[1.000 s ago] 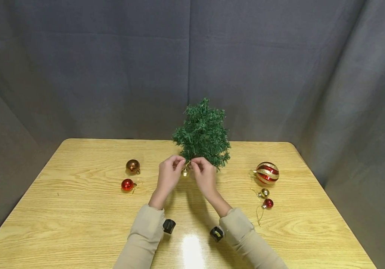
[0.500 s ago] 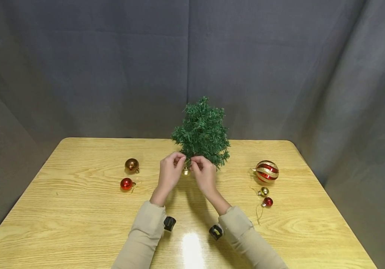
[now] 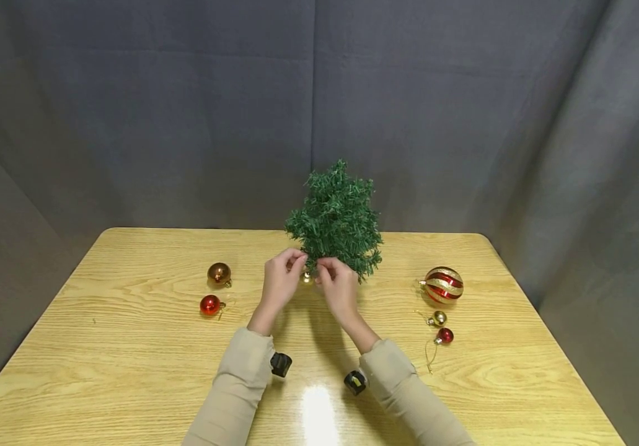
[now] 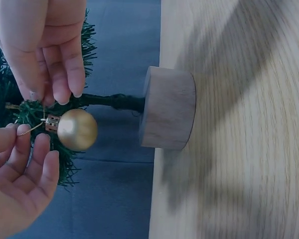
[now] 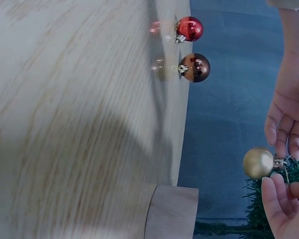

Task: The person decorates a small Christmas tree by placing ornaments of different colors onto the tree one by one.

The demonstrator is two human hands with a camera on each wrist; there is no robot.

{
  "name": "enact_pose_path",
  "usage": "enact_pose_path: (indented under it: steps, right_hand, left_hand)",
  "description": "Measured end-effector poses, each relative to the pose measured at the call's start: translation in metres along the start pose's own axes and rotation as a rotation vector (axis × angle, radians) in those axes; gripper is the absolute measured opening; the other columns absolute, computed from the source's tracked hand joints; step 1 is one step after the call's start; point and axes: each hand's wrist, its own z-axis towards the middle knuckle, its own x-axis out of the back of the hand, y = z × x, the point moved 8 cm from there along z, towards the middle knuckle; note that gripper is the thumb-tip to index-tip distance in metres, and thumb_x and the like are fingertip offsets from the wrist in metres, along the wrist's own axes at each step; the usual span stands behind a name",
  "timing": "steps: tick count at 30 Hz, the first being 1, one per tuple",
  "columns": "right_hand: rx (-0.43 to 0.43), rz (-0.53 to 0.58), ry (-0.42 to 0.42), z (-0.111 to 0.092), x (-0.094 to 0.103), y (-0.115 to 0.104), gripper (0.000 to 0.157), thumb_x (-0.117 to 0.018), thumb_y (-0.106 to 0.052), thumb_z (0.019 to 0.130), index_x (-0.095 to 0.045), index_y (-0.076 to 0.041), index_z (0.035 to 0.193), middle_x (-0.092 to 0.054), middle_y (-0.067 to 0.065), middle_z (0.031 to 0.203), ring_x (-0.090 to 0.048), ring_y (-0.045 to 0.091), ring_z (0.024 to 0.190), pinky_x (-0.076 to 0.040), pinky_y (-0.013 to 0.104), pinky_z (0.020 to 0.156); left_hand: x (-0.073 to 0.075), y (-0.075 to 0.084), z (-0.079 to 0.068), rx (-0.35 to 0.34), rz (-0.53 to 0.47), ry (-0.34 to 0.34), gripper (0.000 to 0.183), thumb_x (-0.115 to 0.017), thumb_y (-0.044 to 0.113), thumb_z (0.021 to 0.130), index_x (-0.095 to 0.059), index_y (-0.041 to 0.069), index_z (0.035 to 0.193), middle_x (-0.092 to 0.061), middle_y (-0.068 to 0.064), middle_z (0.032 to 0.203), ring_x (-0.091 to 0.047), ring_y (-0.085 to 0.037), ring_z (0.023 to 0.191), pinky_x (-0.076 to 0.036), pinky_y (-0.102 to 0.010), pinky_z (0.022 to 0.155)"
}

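Note:
A matte gold bauble (image 4: 77, 129) hangs by its thin gold string (image 4: 31, 129) at the lower branches of a small artificial Christmas tree (image 3: 336, 217). My left hand (image 3: 279, 285) pinches one side of the string loop between thumb and index finger. From the other side, my right hand (image 3: 341, 294) pinches the loop, its fingertips close by the green needles. The bauble (image 5: 258, 163) dangles between both hands, clear of the table. Under the branches, the trunk (image 4: 112, 101) runs down to a round wooden base (image 4: 169, 108).
On the left of the wooden table (image 3: 129, 347) lie a brown bauble (image 3: 219, 274) and a red bauble (image 3: 210, 305). To the right are a large red-and-gold striped bauble (image 3: 442, 285), a small gold bauble (image 3: 438, 318) and a small dark red bauble (image 3: 444, 336). Grey curtains (image 3: 185, 124) hang behind.
The gold bauble has risen slightly between the hands, nearer the lower branches. My left hand has shifted a little up and toward the tree; the right has barely moved.

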Motion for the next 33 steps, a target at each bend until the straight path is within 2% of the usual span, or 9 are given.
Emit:
enact_pose_path:
  steps: [6, 9, 19, 23, 26, 33]
  right_hand:
    - [0.0, -0.04, 0.001, 0.0, -0.002, 0.001, 0.009, -0.056, 0.005, 0.084, -0.065, 0.008, 0.085, -0.064, 0.017, 0.073, -0.06, 0.021, 0.052, -0.046, 0.02, 0.043]
    - [0.012, -0.048, 0.01, 0.0, -0.002, 0.001, 0.009, -0.057, 0.004, 0.084, -0.065, 0.007, 0.084, -0.064, 0.015, 0.071, -0.06, 0.02, 0.051, -0.045, 0.02, 0.042]
    - [0.046, -0.08, 0.049, 0.0, -0.001, 0.0, 0.01, -0.056, 0.003, 0.085, -0.066, 0.006, 0.087, -0.064, 0.015, 0.07, -0.06, 0.019, 0.051, -0.045, 0.019, 0.042]
    - [0.053, -0.105, 0.054, -0.001, 0.0, 0.0, 0.01, -0.057, 0.004, 0.084, -0.066, 0.006, 0.085, -0.064, 0.013, 0.067, -0.059, 0.017, 0.049, -0.044, 0.021, 0.042]
    - [0.056, -0.121, 0.048, -0.001, 0.0, 0.001, 0.009, -0.058, 0.004, 0.083, -0.066, 0.005, 0.085, -0.064, 0.012, 0.067, -0.059, 0.017, 0.049, -0.044, 0.021, 0.044]
    - [0.05, -0.104, 0.02, -0.002, -0.001, 0.002, 0.009, -0.057, 0.004, 0.084, -0.066, 0.006, 0.086, -0.064, 0.014, 0.069, -0.06, 0.02, 0.051, -0.044, 0.017, 0.044]
  left_hand:
    - [0.002, -0.013, 0.001, 0.106, -0.014, 0.03, 0.011, -0.057, 0.005, 0.087, -0.064, -0.001, 0.081, -0.06, -0.011, 0.071, -0.052, -0.019, 0.062, -0.041, -0.028, 0.056]
    - [0.001, -0.016, 0.002, 0.125, -0.026, 0.035, 0.011, -0.057, 0.006, 0.087, -0.065, -0.002, 0.082, -0.06, -0.012, 0.073, -0.052, -0.02, 0.064, -0.041, -0.029, 0.057]
    - [-0.001, -0.015, 0.004, 0.078, 0.013, 0.081, 0.012, -0.057, 0.006, 0.087, -0.067, -0.001, 0.084, -0.063, -0.011, 0.073, -0.055, -0.021, 0.062, -0.042, -0.029, 0.052]
    - [-0.006, -0.015, 0.003, 0.05, 0.095, 0.047, 0.01, -0.057, -0.001, 0.085, -0.067, -0.003, 0.085, -0.064, -0.012, 0.075, -0.057, -0.02, 0.06, -0.044, -0.028, 0.05]
    - [-0.008, -0.013, 0.0, 0.04, 0.139, 0.02, 0.01, -0.057, -0.004, 0.084, -0.066, -0.003, 0.088, -0.065, -0.012, 0.076, -0.06, -0.02, 0.063, -0.048, -0.028, 0.053]
    - [-0.007, -0.013, -0.005, 0.053, 0.127, 0.011, 0.01, -0.056, -0.005, 0.083, -0.06, -0.003, 0.092, -0.062, -0.012, 0.075, -0.061, -0.023, 0.065, -0.05, -0.032, 0.057]
